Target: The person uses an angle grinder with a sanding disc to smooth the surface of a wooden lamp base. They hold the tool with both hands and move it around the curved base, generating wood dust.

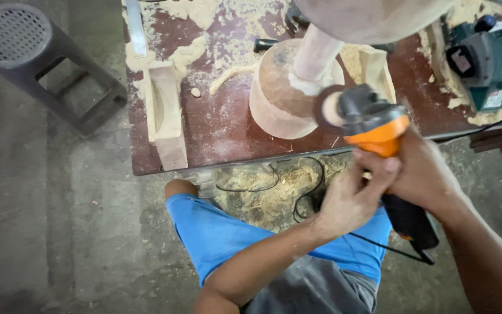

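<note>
We cannot see the top of the scene whole: a pale, rounded wooden shape (373,17) is cut off by the upper edge, and a pale cylindrical part (315,55) runs down from it onto the round wooden block (280,99), hiding part of that block's top. The sanding disc (326,109) at the front of the angle grinder (379,125) is blurred, so we cannot tell its surface or whether it touches the block; it sits right at the block's near right edge. The grinder's dark rear end (411,224) shows below the hands, and its cord (379,245) trails off behind our arm. At the right, a green power tool (489,61) is partly cut off by the frame.

The grinder lies at the front edge of the table (216,131), its orange body poking out just above our hands, its head toward the block. Both hands are below the table edge, over our blue shorts (216,232).

Our right hand (425,174) is closed around the grinder's body, fingers wrapped under it. Our left hand (347,203) is also curled shut against the grinder from the left side, thumb up toward the orange housing, touching the right hand.

Sawdust covers much of the table, a carved wooden piece (167,113) lies at its left, and a dark plastic stool (36,58) stands on the floor well apart
</note>
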